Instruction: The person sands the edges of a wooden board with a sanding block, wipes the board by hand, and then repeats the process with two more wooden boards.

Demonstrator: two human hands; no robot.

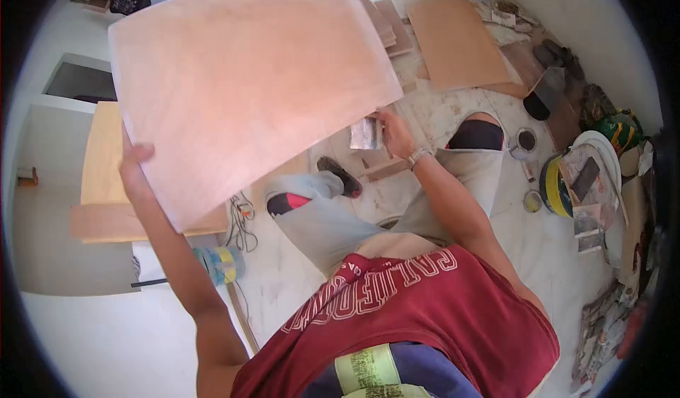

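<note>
Over the floor (275, 281), my left grip (136, 168) clamps the board (255, 93), right grip (398, 136) the blade (365, 134); steady edges matter.

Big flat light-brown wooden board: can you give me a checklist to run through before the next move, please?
1. Left hand gripping the wooden board: ok, thumb over its edge.
2. Right hand free: not ok, it holds a flat silvery metal blade.
3. Right hand supporting the board: cannot tell; it is close to the edge.
4. Pale floor free of thin dark cables: not ok.
5. Board's back undamaged: cannot tell, hidden.
</note>
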